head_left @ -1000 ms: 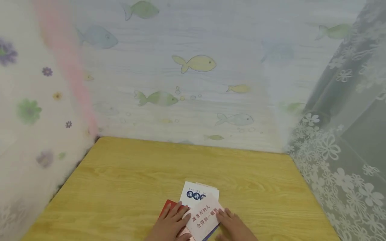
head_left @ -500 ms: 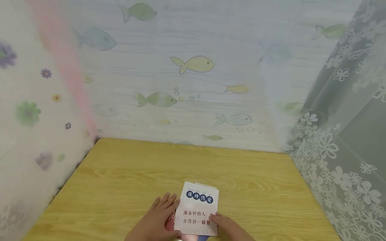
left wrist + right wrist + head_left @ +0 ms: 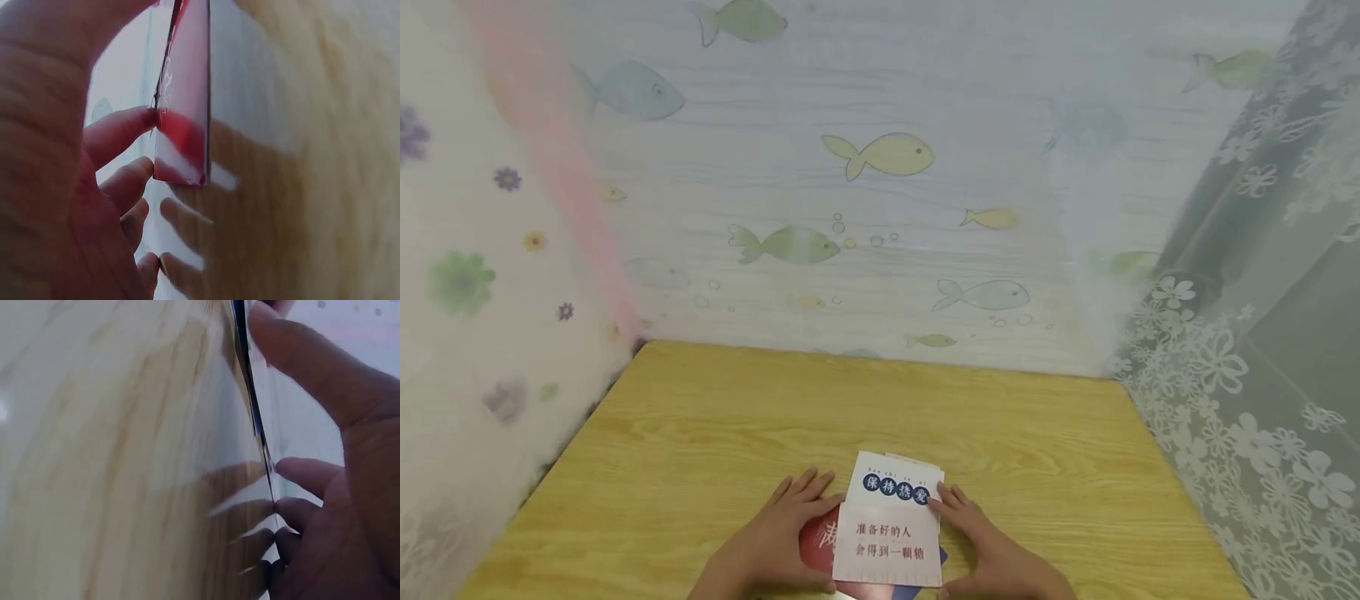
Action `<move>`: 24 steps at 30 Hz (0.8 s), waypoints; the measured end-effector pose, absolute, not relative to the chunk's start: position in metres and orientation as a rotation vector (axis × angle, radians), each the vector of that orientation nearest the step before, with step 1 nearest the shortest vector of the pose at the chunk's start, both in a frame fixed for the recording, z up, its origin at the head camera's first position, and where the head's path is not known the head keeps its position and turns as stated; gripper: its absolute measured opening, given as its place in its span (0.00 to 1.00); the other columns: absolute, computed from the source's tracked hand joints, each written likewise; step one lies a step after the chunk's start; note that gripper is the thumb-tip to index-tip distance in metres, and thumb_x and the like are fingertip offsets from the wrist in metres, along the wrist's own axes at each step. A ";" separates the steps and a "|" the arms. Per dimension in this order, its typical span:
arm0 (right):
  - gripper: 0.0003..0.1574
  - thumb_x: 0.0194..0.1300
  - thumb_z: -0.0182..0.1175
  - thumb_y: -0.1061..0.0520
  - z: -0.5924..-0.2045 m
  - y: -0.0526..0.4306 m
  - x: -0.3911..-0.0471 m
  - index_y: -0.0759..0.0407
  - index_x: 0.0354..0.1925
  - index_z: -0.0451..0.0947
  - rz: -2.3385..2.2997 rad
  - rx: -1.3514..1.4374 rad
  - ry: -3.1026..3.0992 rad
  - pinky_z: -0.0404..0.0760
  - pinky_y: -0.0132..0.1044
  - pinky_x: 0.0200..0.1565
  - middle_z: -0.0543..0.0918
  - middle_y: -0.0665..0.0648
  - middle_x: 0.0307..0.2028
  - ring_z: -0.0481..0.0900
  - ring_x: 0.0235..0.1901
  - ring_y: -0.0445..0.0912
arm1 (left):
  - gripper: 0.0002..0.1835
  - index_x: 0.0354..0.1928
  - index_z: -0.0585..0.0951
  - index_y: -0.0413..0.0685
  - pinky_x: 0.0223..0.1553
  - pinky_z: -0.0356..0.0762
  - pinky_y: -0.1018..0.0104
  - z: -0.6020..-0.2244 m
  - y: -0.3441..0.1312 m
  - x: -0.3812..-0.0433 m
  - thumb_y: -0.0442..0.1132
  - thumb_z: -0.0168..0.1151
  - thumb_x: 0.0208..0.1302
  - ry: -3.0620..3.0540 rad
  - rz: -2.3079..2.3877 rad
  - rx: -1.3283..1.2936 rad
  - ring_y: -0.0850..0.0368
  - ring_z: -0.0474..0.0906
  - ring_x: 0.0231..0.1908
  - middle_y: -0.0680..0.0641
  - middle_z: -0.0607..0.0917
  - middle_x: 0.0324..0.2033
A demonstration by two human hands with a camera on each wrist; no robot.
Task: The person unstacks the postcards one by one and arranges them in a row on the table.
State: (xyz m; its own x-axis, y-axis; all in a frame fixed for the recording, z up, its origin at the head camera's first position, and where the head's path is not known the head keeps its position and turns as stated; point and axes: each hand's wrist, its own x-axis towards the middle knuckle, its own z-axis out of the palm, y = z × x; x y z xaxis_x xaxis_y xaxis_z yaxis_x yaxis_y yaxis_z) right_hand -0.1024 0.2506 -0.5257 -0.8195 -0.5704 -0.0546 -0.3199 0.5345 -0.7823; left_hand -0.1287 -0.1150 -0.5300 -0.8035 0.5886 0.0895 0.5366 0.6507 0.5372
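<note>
A pale card with two lines of reddish Chinese text (image 3: pixel 887 568) lies squarely over the lower part of a white card with dark blue circles (image 3: pixel 897 463). A red card (image 3: pixel 817 537) shows from under them on the left, and a blue corner (image 3: pixel 947 555) on the right. My left hand (image 3: pixel 767 533) lies beside the cards with fingers spread, its index fingertip and thumb near their left edges. In the left wrist view a fingertip touches the red card (image 3: pixel 184 140). My right hand (image 3: pixel 988 546) spreads along the right edges, index fingertip on the white card.
The yellow wood-grain table (image 3: pixel 760 400) extends beyond the cards to a fish-printed cloth (image 3: pixel 880 250). Flower-printed cloth (image 3: pixel 482 375) hangs on the left, white lace (image 3: pixel 1247 450) on the right. A thin card edge (image 3: pixel 917 461) peeks out behind the white card.
The pale card has turned from slanted to straight over the white card and lies there now. My left hand has slid left off the red card; my right hand has let go and spread its fingers.
</note>
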 end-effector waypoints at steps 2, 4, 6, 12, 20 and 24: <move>0.65 0.53 0.77 0.38 -0.527 0.251 -0.103 0.50 0.80 0.56 -1.166 -0.784 2.477 0.32 0.21 0.72 0.47 0.62 0.81 0.36 0.79 0.64 | 0.56 0.70 0.76 0.57 0.75 0.50 0.34 -0.531 -0.115 -0.130 0.78 0.73 0.38 2.750 0.878 0.944 0.37 0.53 0.77 0.44 0.66 0.76; 0.64 0.53 0.77 0.39 -0.530 0.251 -0.103 0.53 0.79 0.57 -1.180 -0.836 2.490 0.29 0.16 0.69 0.48 0.66 0.80 0.37 0.79 0.63 | 0.56 0.70 0.76 0.56 0.75 0.48 0.35 -0.532 -0.114 -0.131 0.77 0.74 0.38 2.731 0.902 0.933 0.38 0.52 0.78 0.44 0.65 0.76; 0.64 0.52 0.78 0.39 -0.532 0.250 -0.103 0.54 0.78 0.59 -1.187 -0.876 2.513 0.28 0.14 0.69 0.50 0.67 0.80 0.37 0.80 0.58 | 0.56 0.70 0.76 0.55 0.76 0.45 0.36 -0.533 -0.114 -0.132 0.77 0.74 0.38 2.714 0.929 0.926 0.38 0.51 0.78 0.44 0.65 0.76; 0.63 0.47 0.80 0.39 -0.532 0.246 -0.103 0.52 0.75 0.64 -1.186 -0.861 2.579 0.31 0.14 0.70 0.54 0.65 0.79 0.41 0.80 0.55 | 0.54 0.69 0.77 0.55 0.75 0.37 0.44 -0.537 -0.113 -0.135 0.75 0.75 0.39 2.691 1.008 0.935 0.37 0.50 0.78 0.44 0.65 0.76; 0.63 0.43 0.82 0.38 -0.530 0.246 -0.101 0.48 0.74 0.66 -1.145 -0.676 2.600 0.37 0.25 0.72 0.56 0.55 0.80 0.43 0.79 0.62 | 0.50 0.69 0.77 0.57 0.75 0.21 0.71 -0.542 -0.111 -0.133 0.65 0.81 0.40 2.717 1.052 0.974 0.37 0.51 0.78 0.44 0.66 0.76; 0.60 0.43 0.82 0.37 -0.531 0.246 -0.102 0.46 0.72 0.67 -1.140 -0.666 2.613 0.34 0.18 0.69 0.57 0.54 0.79 0.43 0.79 0.61 | 0.50 0.69 0.76 0.57 0.78 0.32 0.56 -0.542 -0.110 -0.133 0.58 0.83 0.39 2.690 1.117 0.978 0.39 0.51 0.78 0.45 0.66 0.76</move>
